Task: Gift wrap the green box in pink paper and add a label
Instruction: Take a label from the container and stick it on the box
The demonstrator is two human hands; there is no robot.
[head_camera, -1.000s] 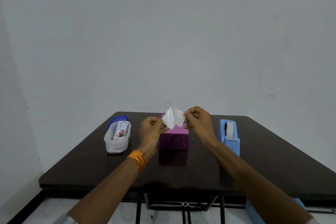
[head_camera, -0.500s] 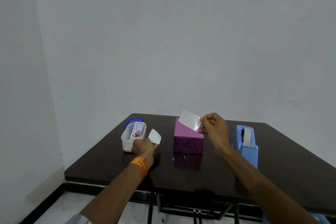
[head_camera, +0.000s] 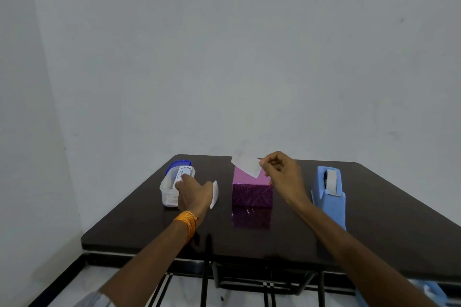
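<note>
- Head view: a wrapped box [head_camera: 252, 190] in pink paper stands on the dark desk [head_camera: 374, 219], about midway between a clear plastic container [head_camera: 172, 188] on its left and a blue tape dispenser [head_camera: 329, 188] on its right, apart from both.
- The box's front face shows a glittery purple-pink pattern and its top is plain pink; a reflection of it lies on the glossy desk just in front.
- The right hand [head_camera: 284, 174] is raised above the box's far right corner, its grip pinched together on one edge of a white label [head_camera: 247, 164] that hangs out to the left over the box top. Whether the label touches the box cannot be told.
- The left hand [head_camera: 194, 193] rests at the container's near right side, fingers toward a printed card [head_camera: 184, 173] inside it, with a small white backing slip [head_camera: 214, 193] clamped at the thumb side.
- An orange thread band [head_camera: 187, 222] circles the left wrist.
- A blue lid [head_camera: 178, 166] lies behind the container.
</note>
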